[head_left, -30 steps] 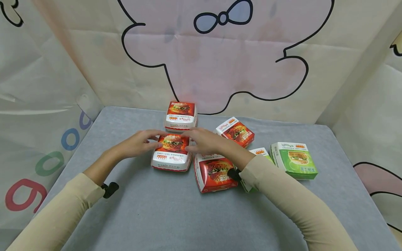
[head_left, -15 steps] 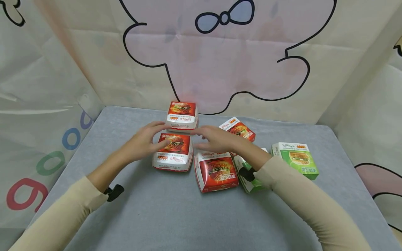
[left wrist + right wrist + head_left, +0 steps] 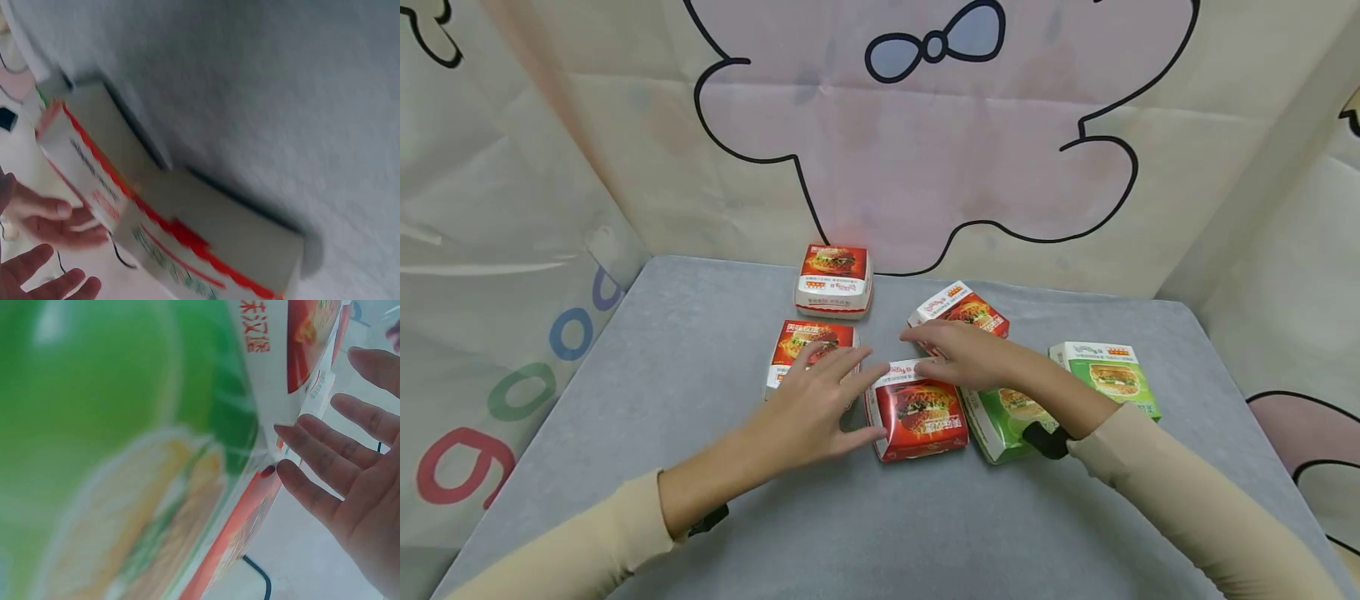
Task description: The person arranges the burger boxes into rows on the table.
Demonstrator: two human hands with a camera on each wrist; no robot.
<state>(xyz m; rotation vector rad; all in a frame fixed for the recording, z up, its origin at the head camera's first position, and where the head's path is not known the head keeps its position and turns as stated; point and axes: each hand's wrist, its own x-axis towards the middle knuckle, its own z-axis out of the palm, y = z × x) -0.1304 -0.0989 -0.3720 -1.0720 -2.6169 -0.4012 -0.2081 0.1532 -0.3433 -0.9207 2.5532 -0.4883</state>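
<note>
Across the near stretch of the grey cloth-covered table [image 3: 820,533], two beige fabric sleeves [image 3: 565,542] reach in. I take as my dial's hub the glossy red cardboard burger box [image 3: 921,421] lying between the hands, with 12 o'clock toward the wall.

At 9 o'clock is the left hand [image 3: 823,408], fingers spread and holding nothing; its fingertips overlap the box's edge, but I cannot tell whether they touch it. Just beside the hub at 3 o'clock lies a green-and-white cardboard burger box [image 3: 996,425], partly covered by the right wrist. Between 1 and 2 o'clock the right hand [image 3: 973,354] extends loose, ungripping fingers over the hub's back edge; contact is unclear.

Toward 10 o'clock, partly behind the left fingers, sits a red-topped white burger box [image 3: 808,335]. Farther out at 3 lies a second green box [image 3: 1108,379]. At 1 o'clock, beyond the right hand, rests a smaller-looking red-and-white box [image 3: 977,312]; at 11, another red-topped white box [image 3: 833,283] stands near a cream backdrop [image 3: 647,150].
</note>
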